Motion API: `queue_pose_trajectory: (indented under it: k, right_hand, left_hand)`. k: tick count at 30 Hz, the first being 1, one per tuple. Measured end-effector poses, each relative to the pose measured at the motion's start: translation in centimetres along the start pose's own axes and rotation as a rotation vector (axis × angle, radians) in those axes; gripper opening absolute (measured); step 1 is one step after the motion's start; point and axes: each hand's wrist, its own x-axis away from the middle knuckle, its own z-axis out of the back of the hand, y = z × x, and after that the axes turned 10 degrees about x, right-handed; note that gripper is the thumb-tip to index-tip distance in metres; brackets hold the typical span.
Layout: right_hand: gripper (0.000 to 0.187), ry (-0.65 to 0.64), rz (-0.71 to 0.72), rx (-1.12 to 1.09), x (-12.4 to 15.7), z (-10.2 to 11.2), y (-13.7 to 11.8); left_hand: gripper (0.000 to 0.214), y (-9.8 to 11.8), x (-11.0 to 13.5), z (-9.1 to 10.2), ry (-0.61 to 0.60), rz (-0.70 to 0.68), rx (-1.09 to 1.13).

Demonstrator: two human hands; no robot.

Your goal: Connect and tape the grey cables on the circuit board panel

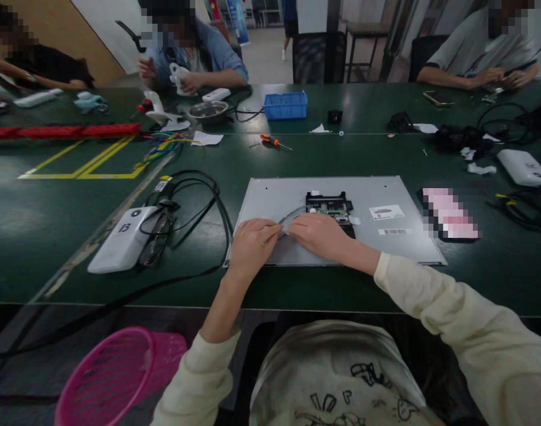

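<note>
2 bare hands meet at a grey cable (294, 213) on a flat grey panel (385, 192), which lies on a dark green table (297, 157).
The left hand (252, 239), loosely curled, pinches the cable. The right hand (318, 234) lies palm down over it, just beside a small circuit board (331, 207); its grip is hidden.
</note>
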Motion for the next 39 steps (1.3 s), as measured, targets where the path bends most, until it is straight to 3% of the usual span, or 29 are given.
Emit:
queue_pose_trajectory:
  k: [5, 9, 16, 22, 29, 34, 39]
  right_hand:
    - [0.017, 0.037, -0.019, 0.053, 0.2, -0.4, -0.4]
    - [0.018, 0.019, 0.008, 0.128, 0.3, -0.5, -0.7]
    - [0.019, -0.005, 0.08, 0.165, 0.5, -0.4, -1.1]
    - [0.015, -0.029, 0.063, 0.117, 0.6, -0.6, -1.3]
    - [0.022, 0.044, 0.139, -0.049, 0.7, -1.1, -1.6]
    - [0.029, -0.019, 0.168, -0.053, 1.2, -0.9, -2.0]
    - [0.037, -0.045, 0.16, -0.064, 1.4, -0.5, -2.3]
  left_hand:
    - [0.028, 0.4, 0.6, -0.2, 0.046, 0.081, 0.015]
    - [0.036, 2.3, 1.6, -0.4, 0.112, 0.176, -0.022]
    - [0.042, 5.5, 2.7, -2.0, 0.101, 0.242, -0.043]
    - [0.04, 5.2, 2.6, -2.6, 0.085, 0.221, -0.043]
    - [0.035, 5.3, 2.0, -2.0, 0.032, 0.264, -0.043]
    - [0.031, 5.4, 1.3, -1.9, 0.025, 0.356, -0.029]
    - [0.038, 5.2, 1.0, -2.4, 0.114, 0.526, 0.052]
